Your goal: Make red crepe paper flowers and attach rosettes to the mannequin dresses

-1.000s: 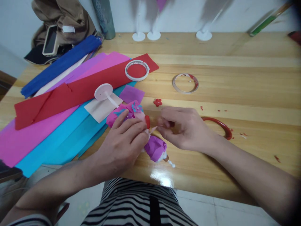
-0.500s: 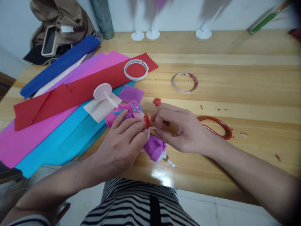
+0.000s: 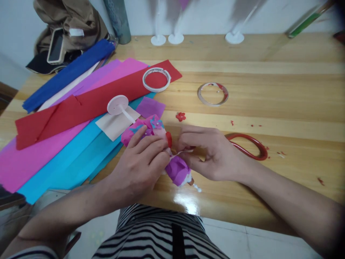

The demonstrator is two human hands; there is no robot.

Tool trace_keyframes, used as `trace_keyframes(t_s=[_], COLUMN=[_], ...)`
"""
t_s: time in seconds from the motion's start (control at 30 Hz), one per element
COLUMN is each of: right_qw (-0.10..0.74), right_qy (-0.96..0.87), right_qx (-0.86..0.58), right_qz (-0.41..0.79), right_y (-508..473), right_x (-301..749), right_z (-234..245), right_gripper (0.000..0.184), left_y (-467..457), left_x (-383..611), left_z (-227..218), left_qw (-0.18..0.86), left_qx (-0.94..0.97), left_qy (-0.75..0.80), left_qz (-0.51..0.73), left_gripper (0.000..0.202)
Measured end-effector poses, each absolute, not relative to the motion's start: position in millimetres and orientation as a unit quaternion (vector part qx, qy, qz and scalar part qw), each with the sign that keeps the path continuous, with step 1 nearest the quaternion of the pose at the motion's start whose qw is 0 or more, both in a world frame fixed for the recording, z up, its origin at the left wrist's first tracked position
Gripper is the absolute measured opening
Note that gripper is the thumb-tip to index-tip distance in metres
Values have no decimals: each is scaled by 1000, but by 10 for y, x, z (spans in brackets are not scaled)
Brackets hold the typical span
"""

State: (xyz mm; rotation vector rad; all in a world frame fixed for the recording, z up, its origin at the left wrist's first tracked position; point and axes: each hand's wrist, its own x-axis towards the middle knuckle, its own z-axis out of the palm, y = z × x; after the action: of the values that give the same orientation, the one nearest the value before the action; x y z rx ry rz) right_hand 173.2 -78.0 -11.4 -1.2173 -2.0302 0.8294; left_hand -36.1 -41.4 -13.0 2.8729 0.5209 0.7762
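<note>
A small doll (image 3: pixel 176 169) dressed in pink and purple crepe paper lies on the wooden table (image 3: pixel 269 108) near its front edge. My left hand (image 3: pixel 140 162) is wrapped over the doll's middle and holds it down. My right hand (image 3: pixel 207 151) pinches a thin pale strip at the doll's waist, beside a red band (image 3: pixel 169 139). Both hands' fingers are closed. Part of the doll is hidden under my left hand.
Crepe paper sheets in red (image 3: pixel 81 104), pink, cyan (image 3: pixel 70 162), blue and purple spread over the left. Two tape rings (image 3: pixel 156 79) (image 3: pixel 212 94), a white stand (image 3: pixel 118 105), a red paper flower (image 3: pixel 180 116) and red-handled scissors (image 3: pixel 250 147) lie around. A bag with a phone (image 3: pixel 55 45) sits back left.
My right hand moved in from the right toward the doll, then shifted slightly lower, drawing the pale strip against the doll's waist. My left hand stayed on the doll.
</note>
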Motion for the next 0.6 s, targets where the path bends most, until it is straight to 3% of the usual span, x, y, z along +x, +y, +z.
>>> trace_keyframes(t_s=[0.6], right_qw=[245], right_qy=[-706], right_qx=[-542], right_qz=[385], right_y=[-741], right_x=[1649], right_z=[-124], right_gripper=[13], left_y=[-422], left_x=[-378], left_z=[-137], left_qw=[55], left_qx=[952], left_qy=[173], left_qz=[247], left_gripper=[8])
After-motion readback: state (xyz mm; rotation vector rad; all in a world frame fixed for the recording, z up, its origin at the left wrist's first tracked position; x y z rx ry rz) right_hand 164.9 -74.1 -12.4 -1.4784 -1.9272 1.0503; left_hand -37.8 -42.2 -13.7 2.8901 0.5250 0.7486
